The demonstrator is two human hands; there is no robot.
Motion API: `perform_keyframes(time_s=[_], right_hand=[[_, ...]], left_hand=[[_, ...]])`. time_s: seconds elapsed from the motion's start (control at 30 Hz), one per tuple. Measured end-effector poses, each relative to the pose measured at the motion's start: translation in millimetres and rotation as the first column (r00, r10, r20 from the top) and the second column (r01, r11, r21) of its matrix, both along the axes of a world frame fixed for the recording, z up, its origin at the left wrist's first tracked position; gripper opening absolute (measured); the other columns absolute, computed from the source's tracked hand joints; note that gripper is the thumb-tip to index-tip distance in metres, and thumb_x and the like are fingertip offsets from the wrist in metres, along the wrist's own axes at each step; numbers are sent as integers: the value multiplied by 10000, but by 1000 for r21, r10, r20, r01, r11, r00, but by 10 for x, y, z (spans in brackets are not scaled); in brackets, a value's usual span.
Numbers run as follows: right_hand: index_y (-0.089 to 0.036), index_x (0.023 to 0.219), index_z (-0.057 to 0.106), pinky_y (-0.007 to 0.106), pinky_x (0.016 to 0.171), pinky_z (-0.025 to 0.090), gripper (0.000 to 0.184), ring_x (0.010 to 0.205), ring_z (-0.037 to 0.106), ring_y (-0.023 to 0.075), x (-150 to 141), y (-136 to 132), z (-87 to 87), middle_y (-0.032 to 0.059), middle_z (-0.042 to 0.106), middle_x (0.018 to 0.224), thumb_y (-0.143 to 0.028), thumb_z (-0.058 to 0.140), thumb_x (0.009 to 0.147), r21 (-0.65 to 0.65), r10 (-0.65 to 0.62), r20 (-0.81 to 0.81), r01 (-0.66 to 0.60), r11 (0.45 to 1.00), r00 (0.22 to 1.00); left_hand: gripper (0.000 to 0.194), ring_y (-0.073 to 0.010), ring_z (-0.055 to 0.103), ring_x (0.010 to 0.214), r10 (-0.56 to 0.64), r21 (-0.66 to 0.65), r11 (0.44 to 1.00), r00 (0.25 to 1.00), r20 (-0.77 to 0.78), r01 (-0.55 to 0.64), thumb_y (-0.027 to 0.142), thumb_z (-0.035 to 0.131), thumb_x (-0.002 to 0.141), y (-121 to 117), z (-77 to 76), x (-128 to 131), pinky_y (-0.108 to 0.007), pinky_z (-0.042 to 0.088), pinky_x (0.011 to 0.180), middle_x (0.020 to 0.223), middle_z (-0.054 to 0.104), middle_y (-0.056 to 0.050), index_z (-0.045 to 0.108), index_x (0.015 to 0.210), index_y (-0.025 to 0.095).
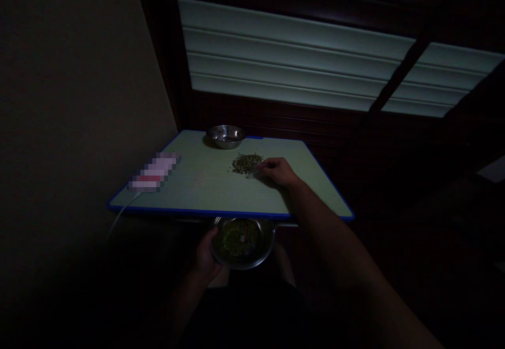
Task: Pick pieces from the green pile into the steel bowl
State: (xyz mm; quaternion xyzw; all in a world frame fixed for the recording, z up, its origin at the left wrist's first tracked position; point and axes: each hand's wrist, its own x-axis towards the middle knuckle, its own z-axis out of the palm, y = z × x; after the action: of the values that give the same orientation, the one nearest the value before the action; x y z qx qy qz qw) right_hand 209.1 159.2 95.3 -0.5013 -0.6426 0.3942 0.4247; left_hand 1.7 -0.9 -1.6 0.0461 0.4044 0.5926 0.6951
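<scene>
Below the table's front edge, my left hand grips the rim of a metal bowl. Small green grains, perhaps beans or seeds, lie inside it, with a small red and white thing among them that is too dark to name. Over the tabletop, my right hand reaches to a loose pile of small greenish grains. Its fingers are pinched together at the pile's right edge, and whatever they hold is too small and dim to make out.
The pale green table has a blue edge. A second metal bowl stands at its back. On the left lies a blurred-out phone-like object with a white cable. A wall borders the left side; dark wooden panelling rises behind.
</scene>
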Motion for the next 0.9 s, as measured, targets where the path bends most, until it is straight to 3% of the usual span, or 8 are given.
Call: perform_keyframes(time_s=[0.3, 0.5, 0.9], right_hand=[[-128, 755, 669, 239, 520, 377, 287, 552, 485, 103, -9, -44, 61, 3, 604, 620, -331, 689, 552, -20, -7, -29, 7, 1000, 1000], [-139, 647, 617, 242, 498, 354, 227, 515, 467, 98, -33, -85, 87, -1, 574, 576, -282, 705, 495, -84, 77, -6, -77, 994, 997], [-152, 622, 599, 248, 542, 353, 161, 561, 450, 104, 2, 55, -42, -5, 553, 582, -310, 626, 611, 128, -84, 148, 65, 990, 985]], left_hand=[[249, -242, 712, 781, -18, 16, 1000, 999, 27, 17, 246, 533, 800, 7, -4, -7, -352, 555, 766, 793, 768, -110, 741, 803, 110], [199, -228, 713, 758, -3, 22, 1000, 1000, 10, 3, 233, 564, 774, 1, 27, -6, -340, 561, 738, 766, 768, -80, 734, 800, 133], [192, -241, 712, 771, 1, 30, 1000, 1000, -6, -1, 242, 569, 766, 17, -23, -18, -371, 557, 770, 762, 760, -79, 722, 818, 139]])
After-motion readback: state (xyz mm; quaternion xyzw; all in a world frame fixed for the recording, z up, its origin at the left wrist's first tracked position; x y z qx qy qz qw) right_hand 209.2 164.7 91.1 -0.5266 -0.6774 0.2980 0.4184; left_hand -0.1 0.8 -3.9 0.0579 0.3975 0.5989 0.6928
